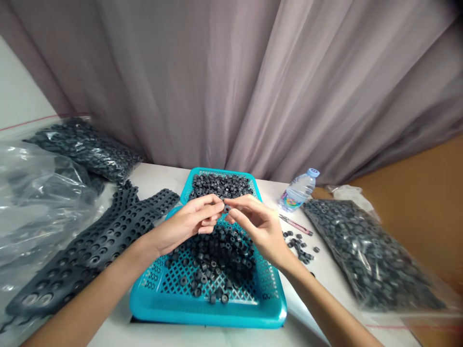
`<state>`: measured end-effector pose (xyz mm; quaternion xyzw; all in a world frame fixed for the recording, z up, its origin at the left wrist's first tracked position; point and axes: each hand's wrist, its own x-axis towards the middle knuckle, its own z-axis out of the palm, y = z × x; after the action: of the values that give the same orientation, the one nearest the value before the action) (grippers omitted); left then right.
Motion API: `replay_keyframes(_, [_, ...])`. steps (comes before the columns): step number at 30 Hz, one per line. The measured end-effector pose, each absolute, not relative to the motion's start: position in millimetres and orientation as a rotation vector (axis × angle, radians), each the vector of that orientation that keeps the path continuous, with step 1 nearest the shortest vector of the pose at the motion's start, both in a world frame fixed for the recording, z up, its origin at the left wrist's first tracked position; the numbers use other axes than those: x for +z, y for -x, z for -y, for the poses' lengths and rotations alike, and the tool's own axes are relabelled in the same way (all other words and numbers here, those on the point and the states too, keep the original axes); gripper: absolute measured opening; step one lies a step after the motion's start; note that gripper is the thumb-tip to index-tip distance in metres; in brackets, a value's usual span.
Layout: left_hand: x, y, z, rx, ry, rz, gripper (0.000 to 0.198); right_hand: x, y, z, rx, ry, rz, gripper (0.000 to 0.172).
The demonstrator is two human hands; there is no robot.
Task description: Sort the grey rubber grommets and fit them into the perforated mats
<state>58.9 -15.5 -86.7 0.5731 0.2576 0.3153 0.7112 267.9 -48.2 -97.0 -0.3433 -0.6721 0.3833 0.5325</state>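
A small black ring-shaped piece (226,208) sits between the fingertips of both hands, above the baskets. My left hand (193,217) comes in from the left, its thumb and forefinger pinched at the piece's left side. From the right, my right hand (258,224) grips the same piece between thumb and fingertips. Beneath them stands a blue plastic basket (202,314) with a pile of similar black rings (224,255), some scattered loose toward its front. Behind it, a second blue basket (220,170) holds many more of these pieces.
Dark perforated rubber sheets (115,236) lie at the left beside a clear plastic bag (39,193) and a filled bag (87,149). On the right are a water bottle (298,190), a pink-handled tool (296,225), loose black pieces (302,250) and another filled bag (369,250).
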Motion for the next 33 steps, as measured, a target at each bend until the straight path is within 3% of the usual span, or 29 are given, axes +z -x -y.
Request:
replay_keyframes(2, [-86, -59, 15, 0.757, -1.475, -0.635, 0.026, -96, -266, 47, 1.046, 0.846, 1.507, 0.025])
replay_keyframes(6, [-83, -59, 18, 0.845, -1.937, -0.8, 0.023, -98, -269, 40, 1.375, 0.855, 1.347, 0.043])
replay_keyframes(11, [-79, -55, 24, 0.831, -2.129, -0.892, 0.021, -97, -274, 40, 1.515, 0.802, 1.322, 0.026])
replay_keyframes(20, [-86, -53, 24, 0.861, -2.076, -0.923, 0.03, -95, -275, 39, 1.354, 0.792, 1.383, 0.022])
replay_keyframes(26, [-90, -55, 24, 0.937, -2.106, -0.943, 0.022, -92, -273, 41, 1.273, 0.782, 1.407, 0.02])
replay_keyframes(33, [-81, -55, 29, 0.934, -2.056, -0.955, 0.025, -93, -276, 42, 1.277, 0.753, 1.418, 0.022])
